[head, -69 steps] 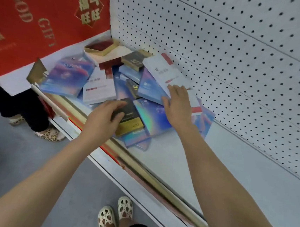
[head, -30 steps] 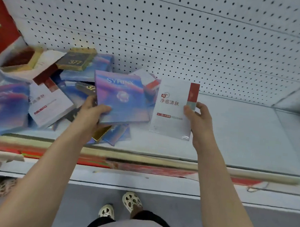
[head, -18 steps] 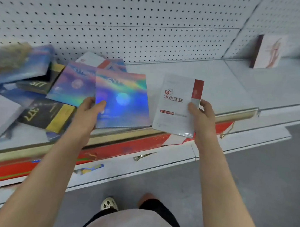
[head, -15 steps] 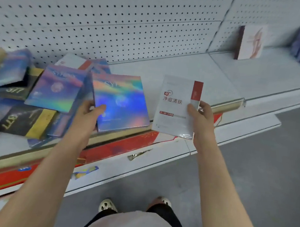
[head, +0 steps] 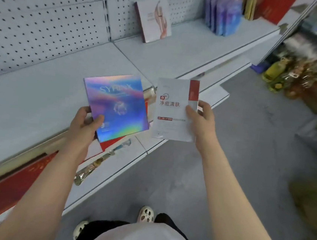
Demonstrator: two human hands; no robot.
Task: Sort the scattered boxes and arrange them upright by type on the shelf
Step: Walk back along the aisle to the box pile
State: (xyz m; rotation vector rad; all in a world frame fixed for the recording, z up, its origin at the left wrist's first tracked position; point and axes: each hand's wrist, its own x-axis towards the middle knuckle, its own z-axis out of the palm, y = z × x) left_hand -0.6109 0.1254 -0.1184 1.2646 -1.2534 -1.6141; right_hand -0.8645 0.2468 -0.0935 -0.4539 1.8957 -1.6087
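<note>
- Left hand [head: 85, 121] is raised at the end of an outstretched bare forearm, thumb curled forward, pinching.
- Right hand [head: 202, 120] is likewise raised, thumb and fingers gripping.

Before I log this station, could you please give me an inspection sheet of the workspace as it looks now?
Surface: grey shelf, bare in the near bay, pegboard behind.
Job's things: holographic box and white box held off the shelf; pale box standing against the pegboard; row of purple boxes upright farther right.
Clutter: foil wrapper on the lower ledge.
Hands: left hand grips the holographic box; right hand grips the white box.
Cables: nothing seen.
Surroundings: grey floor; blurred goods at right.
</note>
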